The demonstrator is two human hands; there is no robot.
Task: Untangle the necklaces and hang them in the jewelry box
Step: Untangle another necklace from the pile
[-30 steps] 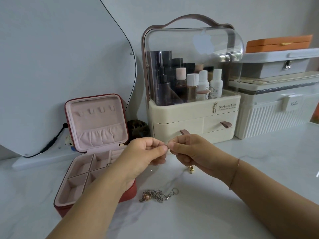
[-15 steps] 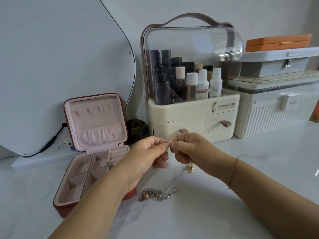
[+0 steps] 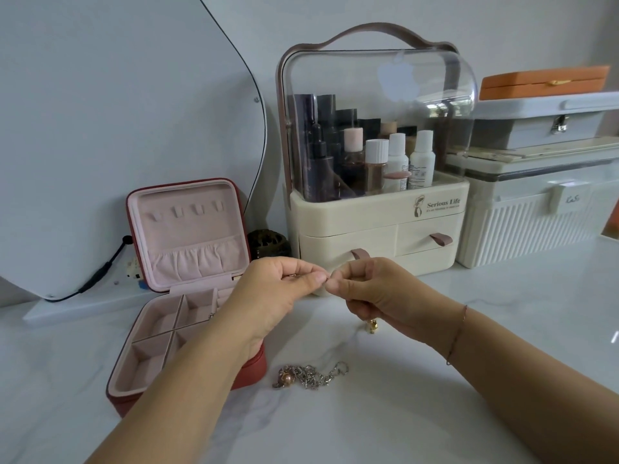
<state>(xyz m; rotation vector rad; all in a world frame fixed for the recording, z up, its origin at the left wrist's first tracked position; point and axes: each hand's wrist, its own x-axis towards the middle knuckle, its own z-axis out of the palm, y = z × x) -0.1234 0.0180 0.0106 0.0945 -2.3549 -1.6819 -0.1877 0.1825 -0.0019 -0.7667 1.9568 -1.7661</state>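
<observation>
My left hand [image 3: 278,293] and my right hand [image 3: 375,293] meet fingertip to fingertip above the marble table, both pinching a thin chain necklace. Its gold pendant [image 3: 371,326] dangles below my right hand. A second, silver chain necklace [image 3: 311,376] with a pinkish bead lies heaped on the table in front of my hands. The red jewelry box [image 3: 187,279] stands open at the left, lid upright, with a row of small hooks [image 3: 186,211] and a gathered pocket inside the lid and pink compartments below. My left forearm covers the box's right side.
A cream cosmetics organizer [image 3: 375,229] with a clear dome and bottles stands just behind my hands. White ribbed storage cases [image 3: 536,212] with an orange box on top are at the right. A curved mirror [image 3: 117,128] with a black cable leans at the left.
My hands have stayed pinched together in nearly the same place. The gold pendant swings slightly under my right hand.
</observation>
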